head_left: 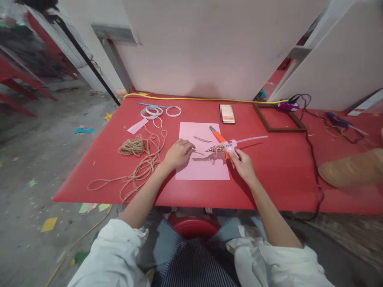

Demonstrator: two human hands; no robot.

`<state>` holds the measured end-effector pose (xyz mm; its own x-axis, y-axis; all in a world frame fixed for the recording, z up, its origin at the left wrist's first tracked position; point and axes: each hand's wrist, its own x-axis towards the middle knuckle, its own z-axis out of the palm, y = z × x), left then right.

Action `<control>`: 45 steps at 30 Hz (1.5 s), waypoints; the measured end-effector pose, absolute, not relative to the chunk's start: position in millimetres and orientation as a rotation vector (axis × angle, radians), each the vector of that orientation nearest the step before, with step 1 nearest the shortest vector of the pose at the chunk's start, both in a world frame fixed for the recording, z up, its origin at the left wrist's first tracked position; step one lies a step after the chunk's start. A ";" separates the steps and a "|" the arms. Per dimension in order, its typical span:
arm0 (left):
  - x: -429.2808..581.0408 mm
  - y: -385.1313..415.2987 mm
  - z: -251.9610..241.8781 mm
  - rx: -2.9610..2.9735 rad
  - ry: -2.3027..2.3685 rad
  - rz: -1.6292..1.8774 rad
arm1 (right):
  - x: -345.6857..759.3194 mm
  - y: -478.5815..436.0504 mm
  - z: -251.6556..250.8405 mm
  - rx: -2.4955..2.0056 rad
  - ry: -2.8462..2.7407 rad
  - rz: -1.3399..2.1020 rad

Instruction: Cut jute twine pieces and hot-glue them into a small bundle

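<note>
My right hand [241, 162] is closed round the handle of a light pink hot glue gun [229, 148], its metal nozzle pointing left and a glue stick [253, 138] jutting out behind. My left hand [179, 153] rests at the left edge of a pink paper sheet [206, 173], fingertips closed on a short thin brown piece of twine [199, 152]. Two more short brown pieces lie on the sheet, an upper piece [202, 139] and a lower piece [200, 159]. An orange utility knife [218, 135] lies partly beneath the glue gun.
Left on the red table [89, 171] are a twine bundle [131, 146] with loose strands, white coils [151, 112] and a pink strip [137, 126]. A phone [227, 114] and brown frame [287, 130] lie farther back. A black cable [314, 167] runs down the right.
</note>
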<state>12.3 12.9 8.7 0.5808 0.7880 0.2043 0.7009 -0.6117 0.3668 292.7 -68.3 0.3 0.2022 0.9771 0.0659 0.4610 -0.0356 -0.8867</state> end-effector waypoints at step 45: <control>5.4 7.9 -3.4 2.399 1.367 0.575 | 232.3 -80.7 11.1 -2.095 -1.845 -0.110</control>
